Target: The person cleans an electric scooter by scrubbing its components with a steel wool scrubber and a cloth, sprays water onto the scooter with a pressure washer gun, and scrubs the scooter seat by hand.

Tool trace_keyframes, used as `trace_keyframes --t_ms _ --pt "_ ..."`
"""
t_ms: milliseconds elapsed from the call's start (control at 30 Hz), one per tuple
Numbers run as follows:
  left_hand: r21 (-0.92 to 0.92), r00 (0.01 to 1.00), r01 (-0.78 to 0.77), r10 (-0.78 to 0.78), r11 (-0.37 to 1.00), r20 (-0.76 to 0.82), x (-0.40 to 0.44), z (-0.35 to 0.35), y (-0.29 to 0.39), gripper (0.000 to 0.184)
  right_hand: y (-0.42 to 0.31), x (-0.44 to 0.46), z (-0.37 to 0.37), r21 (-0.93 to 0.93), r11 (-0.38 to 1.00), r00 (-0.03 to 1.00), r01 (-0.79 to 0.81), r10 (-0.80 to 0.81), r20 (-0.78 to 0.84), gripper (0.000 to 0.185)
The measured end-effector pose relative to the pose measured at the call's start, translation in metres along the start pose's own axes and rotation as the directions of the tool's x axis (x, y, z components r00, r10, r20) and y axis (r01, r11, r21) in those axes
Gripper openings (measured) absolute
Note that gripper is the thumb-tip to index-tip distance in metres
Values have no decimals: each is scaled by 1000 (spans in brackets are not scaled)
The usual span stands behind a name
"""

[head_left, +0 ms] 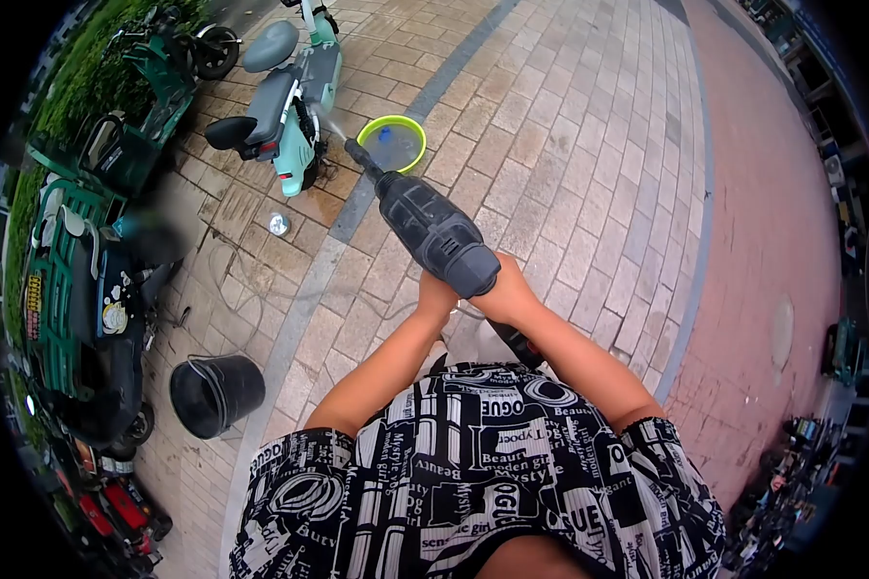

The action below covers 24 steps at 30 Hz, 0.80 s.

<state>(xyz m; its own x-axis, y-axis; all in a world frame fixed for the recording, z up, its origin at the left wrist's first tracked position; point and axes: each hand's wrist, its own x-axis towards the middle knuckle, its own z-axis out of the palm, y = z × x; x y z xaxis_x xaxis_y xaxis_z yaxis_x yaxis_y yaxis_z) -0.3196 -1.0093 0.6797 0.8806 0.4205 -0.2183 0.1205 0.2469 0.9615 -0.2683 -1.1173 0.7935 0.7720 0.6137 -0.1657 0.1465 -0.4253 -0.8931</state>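
A black cordless pressure washer gun [434, 232] points up and to the left, away from my body. Beneath its rear end, my right hand [508, 289] is wrapped round it. My left hand [437, 293] is closed against its underside, with the fingers mostly hidden by the body. From the nozzle a thin spray of water reaches the rear wheel area of a mint-green electric scooter [299, 159]. Just right of the nozzle stands a yellow-rimmed basin [421, 145] with greyish water and something blue in it.
A black bucket [217, 396] stands at lower left, and a thin hose [261, 299] trails over the paving. Near the scooter lies a small round container [278, 224]. Green three-wheelers [68, 241] and a dark scooter [116, 318] line the left side.
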Motion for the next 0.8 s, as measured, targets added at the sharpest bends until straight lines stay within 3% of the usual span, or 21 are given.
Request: trace_keyframes --t_ms 100,200,367,467,533,700,800 --pt "-120 996 89 -92 989 -15 6 0 -9 34 10 8 3 -20 1000 1000 -13 13 -1 39" --pt "-184 1000 21 -24 983 -10 10 -2 -23 34 22 11 7 -40 999 1000 -15 15 5 40" --pt "-199 996 87 -87 976 8 9 -3 -26 34 24 11 8 -21 1000 1000 -14 14 5 41" --pt "-196 996 85 -87 977 0 8 -2 -22 36 25 11 8 -24 999 1000 21 -22 -5 29" --pt "-183 997 80 -81 980 0 8 -1 -21 36 25 11 7 -8 1000 1000 2 -2 7 42" --pt "-71 998 56 -58 996 -33 7 0 -16 38 26 10 8 -3 1000 1000 10 -10 5 42" --pt "-122 998 59 -61 991 -10 3 1 -14 39 24 9 5 5 1000 1000 7 -7 21 43"
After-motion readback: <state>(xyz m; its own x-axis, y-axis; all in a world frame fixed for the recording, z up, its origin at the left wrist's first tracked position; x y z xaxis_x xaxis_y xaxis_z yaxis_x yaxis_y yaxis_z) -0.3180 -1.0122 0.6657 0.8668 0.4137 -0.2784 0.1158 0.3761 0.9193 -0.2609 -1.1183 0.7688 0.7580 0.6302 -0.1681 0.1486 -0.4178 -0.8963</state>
